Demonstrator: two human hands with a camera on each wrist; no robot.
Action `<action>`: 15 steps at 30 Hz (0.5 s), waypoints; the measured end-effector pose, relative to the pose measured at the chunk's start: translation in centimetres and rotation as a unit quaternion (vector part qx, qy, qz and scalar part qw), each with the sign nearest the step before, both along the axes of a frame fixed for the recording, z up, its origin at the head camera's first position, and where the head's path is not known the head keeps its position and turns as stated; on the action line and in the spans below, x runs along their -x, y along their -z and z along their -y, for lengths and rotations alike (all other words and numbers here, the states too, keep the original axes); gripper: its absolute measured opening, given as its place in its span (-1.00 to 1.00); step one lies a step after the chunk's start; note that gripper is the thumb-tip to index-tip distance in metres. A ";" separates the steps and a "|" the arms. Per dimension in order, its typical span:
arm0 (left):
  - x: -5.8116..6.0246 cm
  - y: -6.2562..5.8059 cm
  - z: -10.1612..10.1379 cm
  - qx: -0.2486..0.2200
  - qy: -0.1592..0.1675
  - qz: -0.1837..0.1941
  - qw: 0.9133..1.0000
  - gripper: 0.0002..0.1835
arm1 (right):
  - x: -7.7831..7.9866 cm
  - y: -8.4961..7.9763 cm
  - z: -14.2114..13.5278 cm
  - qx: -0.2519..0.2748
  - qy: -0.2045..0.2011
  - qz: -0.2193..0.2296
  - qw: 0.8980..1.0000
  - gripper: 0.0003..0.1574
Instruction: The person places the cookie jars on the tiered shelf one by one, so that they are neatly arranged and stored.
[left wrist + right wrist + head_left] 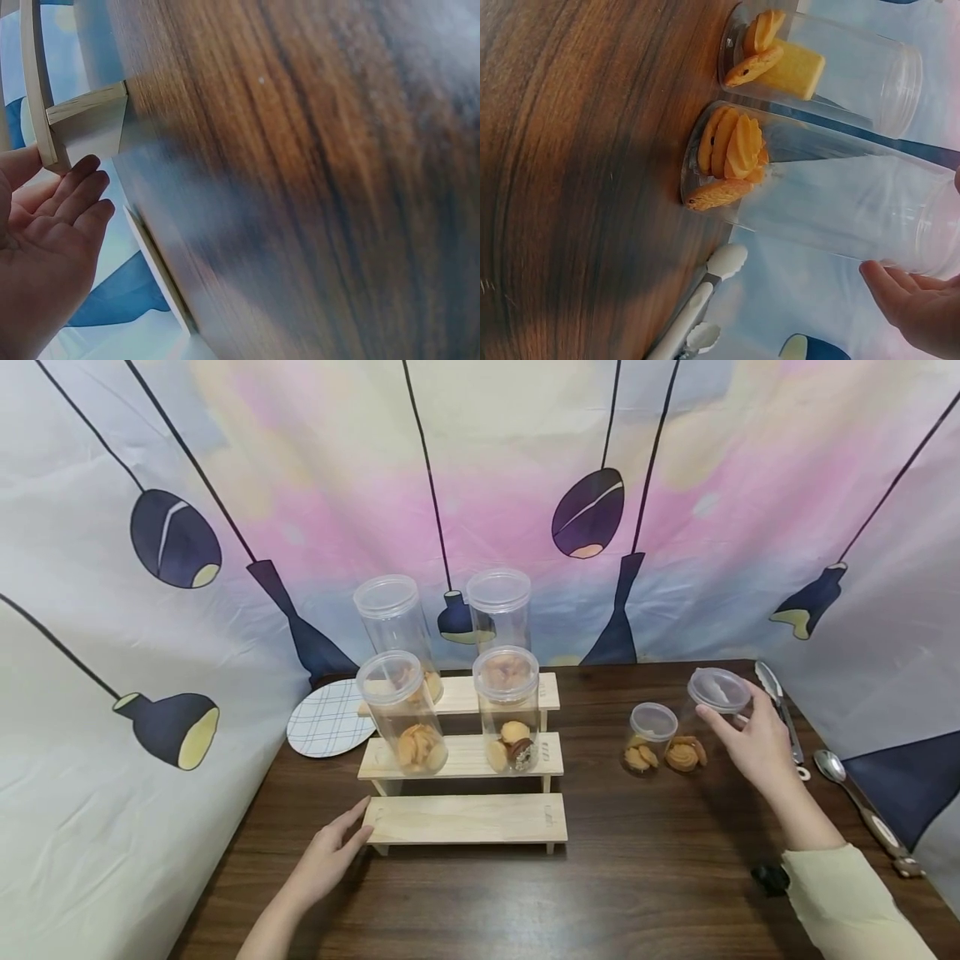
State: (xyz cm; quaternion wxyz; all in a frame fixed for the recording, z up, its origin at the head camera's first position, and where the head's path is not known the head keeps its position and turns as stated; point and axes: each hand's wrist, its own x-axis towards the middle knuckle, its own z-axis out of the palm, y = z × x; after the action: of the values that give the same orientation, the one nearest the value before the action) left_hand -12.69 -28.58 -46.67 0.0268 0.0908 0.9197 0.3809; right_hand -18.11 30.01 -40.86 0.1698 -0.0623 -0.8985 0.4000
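Note:
My right hand (pixel 757 739) grips a clear lidded jar (pixel 718 690) near its top, thumb on one side and fingers round the other. In the right wrist view, cookies (pixel 731 150) lie at the bottom of this jar, which stands upright on the table. Close beside it is a second clear jar (pixel 653 724), also with cookies. My left hand (pixel 324 860) touches the left end of the lowest wooden shelf (pixel 465 820), fingers loosely extended at the corner. Two lidded cookie jars (pixel 390 697) (pixel 507 693) stand on the middle shelf (pixel 461 766).
Two more tall jars (pixel 393 610) (pixel 500 610) stand on the rear shelf (pixel 457 691). A checked plate (pixel 330 720) lies at the back left. Tongs (pixel 783 714), a spoon (pixel 862 810) and a small black object (pixel 770 878) lie at the right. A printed cloth encloses the table.

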 end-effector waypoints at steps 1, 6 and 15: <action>0.0 0.0 0.0 0.000 0.000 0.000 1.000 -0.40 | -0.1 0.0 -0.1 -0.002 0.002 -0.003 1.000 0.06; 0.0 0.0 -0.1 -0.004 0.000 0.000 1.000 -0.40 | -0.9 -0.6 -0.4 -0.015 0.013 -0.006 1.000 0.04; 0.0 -0.3 -0.3 0.000 0.000 0.006 1.000 -0.40 | -3.1 -2.0 -0.1 -0.041 0.029 0.006 0.999 0.14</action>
State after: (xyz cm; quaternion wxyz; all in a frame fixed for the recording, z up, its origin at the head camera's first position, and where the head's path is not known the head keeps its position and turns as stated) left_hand -12.72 -28.30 -46.32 0.0322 0.0881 0.9196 0.3814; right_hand -14.99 30.11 -38.90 0.1783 -0.0833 -0.9131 0.3571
